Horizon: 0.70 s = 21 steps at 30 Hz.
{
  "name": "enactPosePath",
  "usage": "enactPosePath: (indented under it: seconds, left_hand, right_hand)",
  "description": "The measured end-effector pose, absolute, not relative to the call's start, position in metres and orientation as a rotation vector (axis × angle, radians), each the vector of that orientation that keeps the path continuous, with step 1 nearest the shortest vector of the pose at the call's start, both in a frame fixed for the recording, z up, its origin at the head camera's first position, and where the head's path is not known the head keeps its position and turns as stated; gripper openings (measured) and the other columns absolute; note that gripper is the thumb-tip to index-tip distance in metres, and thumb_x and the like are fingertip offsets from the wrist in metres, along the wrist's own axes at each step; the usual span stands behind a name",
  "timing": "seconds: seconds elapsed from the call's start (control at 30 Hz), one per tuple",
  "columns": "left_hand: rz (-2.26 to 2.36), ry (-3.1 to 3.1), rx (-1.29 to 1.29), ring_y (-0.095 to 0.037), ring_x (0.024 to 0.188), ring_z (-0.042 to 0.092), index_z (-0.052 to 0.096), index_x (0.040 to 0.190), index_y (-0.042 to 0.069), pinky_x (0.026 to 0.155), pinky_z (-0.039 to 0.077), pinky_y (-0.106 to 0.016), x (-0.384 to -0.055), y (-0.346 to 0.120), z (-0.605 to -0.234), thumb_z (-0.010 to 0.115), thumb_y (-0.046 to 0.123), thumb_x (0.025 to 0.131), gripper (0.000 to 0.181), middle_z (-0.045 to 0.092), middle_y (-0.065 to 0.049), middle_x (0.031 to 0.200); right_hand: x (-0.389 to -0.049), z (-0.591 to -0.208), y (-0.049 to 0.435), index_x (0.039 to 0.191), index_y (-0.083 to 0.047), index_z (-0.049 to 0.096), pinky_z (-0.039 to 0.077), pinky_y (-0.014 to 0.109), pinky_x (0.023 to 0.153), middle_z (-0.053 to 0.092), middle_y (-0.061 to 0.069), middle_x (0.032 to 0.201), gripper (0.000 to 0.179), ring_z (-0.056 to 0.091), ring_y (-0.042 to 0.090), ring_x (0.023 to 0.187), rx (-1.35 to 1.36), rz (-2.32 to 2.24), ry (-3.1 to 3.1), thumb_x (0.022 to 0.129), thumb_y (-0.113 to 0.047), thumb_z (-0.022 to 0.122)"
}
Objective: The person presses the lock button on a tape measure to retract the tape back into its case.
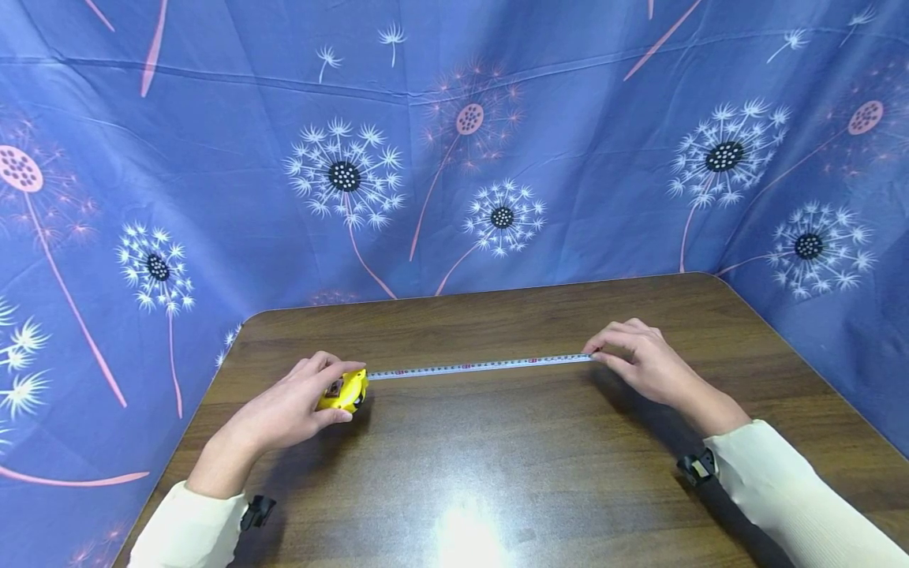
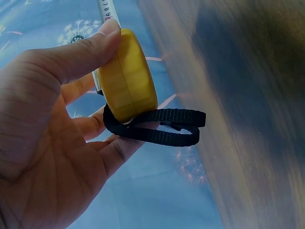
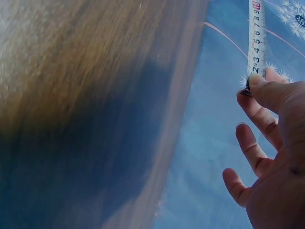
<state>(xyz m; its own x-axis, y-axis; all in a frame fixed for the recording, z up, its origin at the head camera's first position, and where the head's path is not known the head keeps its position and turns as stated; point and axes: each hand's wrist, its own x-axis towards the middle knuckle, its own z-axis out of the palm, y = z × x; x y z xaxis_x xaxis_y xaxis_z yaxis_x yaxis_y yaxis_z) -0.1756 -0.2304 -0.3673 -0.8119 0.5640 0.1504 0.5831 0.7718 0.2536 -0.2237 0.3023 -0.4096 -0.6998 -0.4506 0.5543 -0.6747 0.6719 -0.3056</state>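
Note:
My left hand [image 1: 291, 402] grips a yellow tape measure [image 1: 346, 391] at the left of the table, thumb on one side and fingers on the other. In the left wrist view a black wrist strap [image 2: 167, 138] loops from the bottom of the yellow case [image 2: 127, 78]. A white blade [image 1: 490, 365] with black and red marks runs out of the case to the right, drawn straight above the table. At its far end my right hand [image 1: 649, 363] pinches the tip between thumb and forefinger. The right wrist view shows low numbers on the blade [image 3: 257, 38] beside the thumb; the other fingers are spread loosely.
The brown wood-grain table [image 1: 568, 481] spans the space beneath both hands, with glare near its front. Blue cloth [image 1: 582, 158] printed with dandelions hangs behind it and at both sides. A small black device [image 1: 257, 513] sits at the left cuff, another [image 1: 697, 467] at the right.

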Motion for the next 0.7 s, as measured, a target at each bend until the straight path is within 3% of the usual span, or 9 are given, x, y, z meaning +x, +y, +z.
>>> enactPosePath:
  seconds: [0.7]
  left_hand:
    - [-0.472, -2.916, -0.919, -0.026, 0.111, 0.054, 0.055, 0.148, 0.014, 0.093, 0.049, -0.049, -0.1759, -0.2217, -0.3663, 0.086, 0.023, 0.086, 0.069, 0.056, -0.004, 0.124]
  right_hand:
    - [-0.2251, -0.4104, 0.2929, 0.098, -0.025, 0.075, 0.031, 0.043, 0.077, 0.071, -0.012, 0.098, 0.030, 0.055, 0.016, 0.091, 0.894, 0.730, -2.469, 0.083, 0.000, 0.082]
